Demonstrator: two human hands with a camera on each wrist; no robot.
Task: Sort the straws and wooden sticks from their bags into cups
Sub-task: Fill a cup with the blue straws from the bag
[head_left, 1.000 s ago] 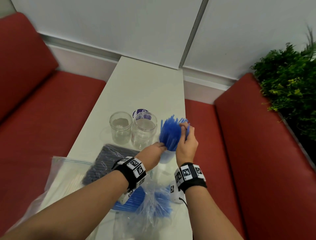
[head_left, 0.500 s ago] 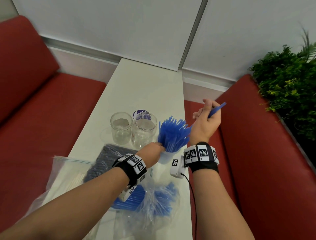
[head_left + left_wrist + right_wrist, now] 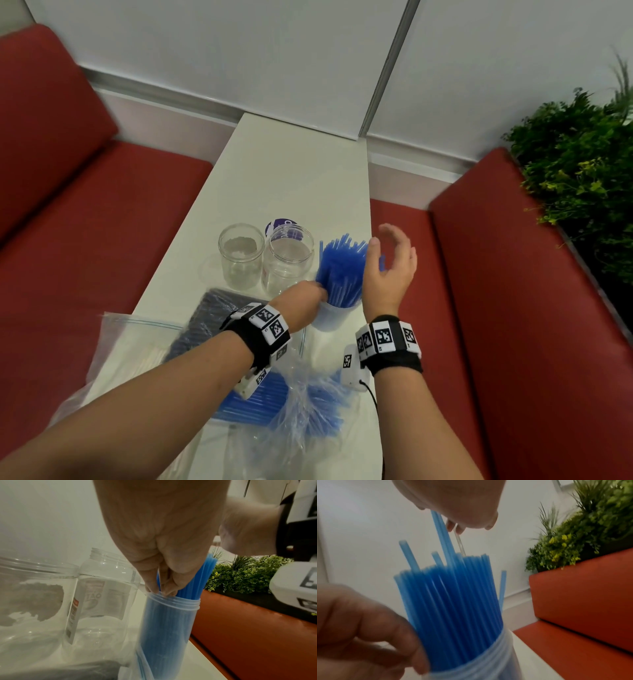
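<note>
A clear cup [image 3: 330, 317] stands near the table's right edge, packed with upright blue straws [image 3: 342, 270]. My left hand [image 3: 301, 298] grips the bundle just above the cup's rim [image 3: 171, 601], fingers curled in among the straws [image 3: 197, 581]. My right hand [image 3: 390, 260] hovers over the straw tops. In the right wrist view its fingertips [image 3: 455, 528] pinch the top of one blue straw [image 3: 443, 538] that stands higher than the others [image 3: 450, 601]. An open bag of more blue straws [image 3: 291, 401] lies near me.
Two empty clear jars [image 3: 241, 255] [image 3: 287, 257] stand left of the cup, with a purple lid [image 3: 281, 224] behind. A bag of dark straws [image 3: 205, 322] and a zip bag of white sticks [image 3: 137, 349] lie at the left. Red benches flank the table; a plant [image 3: 582, 188] is right.
My right hand lifted a single blue straw up and to the right, then came back down over the cup with it. My left hand has stayed at the cup's rim.
</note>
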